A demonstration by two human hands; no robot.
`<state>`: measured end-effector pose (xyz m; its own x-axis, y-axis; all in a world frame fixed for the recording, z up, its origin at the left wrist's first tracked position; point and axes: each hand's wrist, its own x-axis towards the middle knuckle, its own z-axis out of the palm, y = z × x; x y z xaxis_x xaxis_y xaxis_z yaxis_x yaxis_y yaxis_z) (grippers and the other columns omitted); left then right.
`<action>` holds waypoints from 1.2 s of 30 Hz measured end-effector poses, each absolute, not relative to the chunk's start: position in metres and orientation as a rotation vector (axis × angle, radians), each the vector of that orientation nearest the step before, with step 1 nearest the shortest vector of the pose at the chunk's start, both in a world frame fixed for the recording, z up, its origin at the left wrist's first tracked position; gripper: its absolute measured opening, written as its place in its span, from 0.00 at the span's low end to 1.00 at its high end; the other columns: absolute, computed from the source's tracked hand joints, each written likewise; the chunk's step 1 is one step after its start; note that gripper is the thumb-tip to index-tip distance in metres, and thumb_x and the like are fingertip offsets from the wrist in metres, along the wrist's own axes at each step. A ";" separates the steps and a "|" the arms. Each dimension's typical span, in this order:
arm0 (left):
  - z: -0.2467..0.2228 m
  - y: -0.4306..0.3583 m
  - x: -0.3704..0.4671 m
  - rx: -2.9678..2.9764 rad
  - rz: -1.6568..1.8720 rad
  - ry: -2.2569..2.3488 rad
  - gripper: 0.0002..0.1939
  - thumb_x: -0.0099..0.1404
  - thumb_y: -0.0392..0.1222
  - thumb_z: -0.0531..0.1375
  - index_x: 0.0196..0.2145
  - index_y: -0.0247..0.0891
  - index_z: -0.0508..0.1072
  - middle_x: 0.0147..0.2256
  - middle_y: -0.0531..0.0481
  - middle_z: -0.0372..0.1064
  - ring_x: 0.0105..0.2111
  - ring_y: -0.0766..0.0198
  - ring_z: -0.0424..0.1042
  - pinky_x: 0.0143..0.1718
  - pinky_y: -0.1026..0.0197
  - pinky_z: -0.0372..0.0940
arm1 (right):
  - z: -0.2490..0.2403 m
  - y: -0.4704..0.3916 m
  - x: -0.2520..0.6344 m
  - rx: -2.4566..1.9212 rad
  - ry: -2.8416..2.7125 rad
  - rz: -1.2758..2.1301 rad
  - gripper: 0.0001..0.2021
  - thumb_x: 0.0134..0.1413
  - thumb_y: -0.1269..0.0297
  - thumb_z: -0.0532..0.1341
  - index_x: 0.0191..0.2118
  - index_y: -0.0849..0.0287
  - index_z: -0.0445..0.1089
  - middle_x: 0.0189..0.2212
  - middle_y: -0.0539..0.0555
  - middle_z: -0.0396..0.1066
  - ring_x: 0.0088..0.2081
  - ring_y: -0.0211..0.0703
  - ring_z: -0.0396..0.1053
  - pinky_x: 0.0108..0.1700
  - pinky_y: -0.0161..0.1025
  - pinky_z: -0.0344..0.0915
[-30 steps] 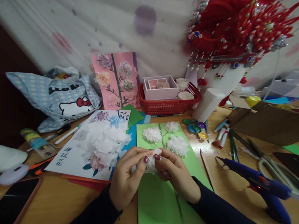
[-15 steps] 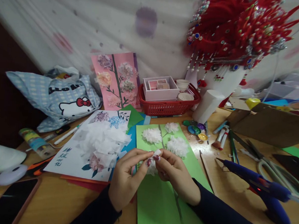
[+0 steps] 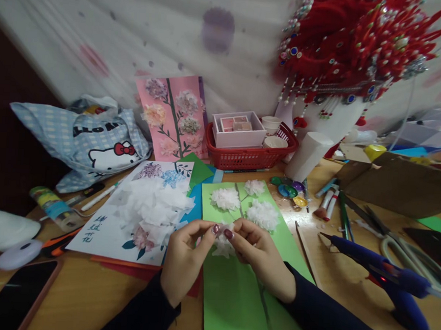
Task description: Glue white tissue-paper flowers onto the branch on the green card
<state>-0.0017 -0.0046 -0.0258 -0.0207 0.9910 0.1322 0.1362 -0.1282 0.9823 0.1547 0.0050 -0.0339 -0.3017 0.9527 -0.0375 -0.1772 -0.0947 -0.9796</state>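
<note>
Between their fingertips, my left hand (image 3: 189, 256) and my right hand (image 3: 263, 257) pinch a small piece of white tissue paper (image 3: 224, 228). Both are above a green sheet (image 3: 230, 300) bearing a painted stem and white ruffled paper flowers (image 3: 262, 215). One such flower lies just under my fingers, partly hidden by them. Left of the sheet, a heap of loose white tissue pieces (image 3: 147, 200) rests on a white paper (image 3: 99, 242) with painted flowers and writing.
Right of the green sheet lie a blue glue gun (image 3: 379, 264), scissors (image 3: 420, 257), markers and a paint palette (image 3: 288, 190). Behind stand a red basket (image 3: 239, 158) and a beaded red headdress (image 3: 347, 53). At the left are a phone (image 3: 16, 297) and a checked bag (image 3: 83, 141).
My fingertips have shifted on the tissue piece, and my left fingers are more bent. More of the flower beneath them shows. The view has moved slightly.
</note>
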 end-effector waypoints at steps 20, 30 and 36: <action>-0.024 0.005 -0.015 1.545 1.568 1.382 0.07 0.66 0.35 0.52 0.39 0.39 0.70 0.31 0.51 0.71 0.30 0.66 0.73 0.35 0.63 0.69 | -0.040 0.004 0.157 -0.987 -1.243 1.622 0.19 0.52 0.48 0.64 0.26 0.58 0.62 0.16 0.41 0.51 0.18 0.28 0.44 0.20 0.32 0.41; -0.021 -0.010 -0.006 1.974 1.343 1.181 0.13 0.63 0.30 0.54 0.39 0.36 0.77 0.38 0.45 0.75 0.41 0.61 0.73 0.44 0.60 0.69 | -0.033 0.004 0.156 -0.995 -1.210 1.586 0.19 0.49 0.47 0.66 0.26 0.59 0.65 0.16 0.43 0.54 0.17 0.28 0.49 0.20 0.31 0.44; -0.023 -0.010 -0.006 1.929 1.350 1.265 0.12 0.64 0.34 0.56 0.40 0.38 0.79 0.39 0.46 0.77 0.40 0.61 0.75 0.39 0.62 0.71 | -0.034 0.003 0.156 -0.974 -1.200 1.582 0.17 0.51 0.48 0.65 0.31 0.59 0.68 0.17 0.43 0.56 0.17 0.28 0.48 0.20 0.31 0.44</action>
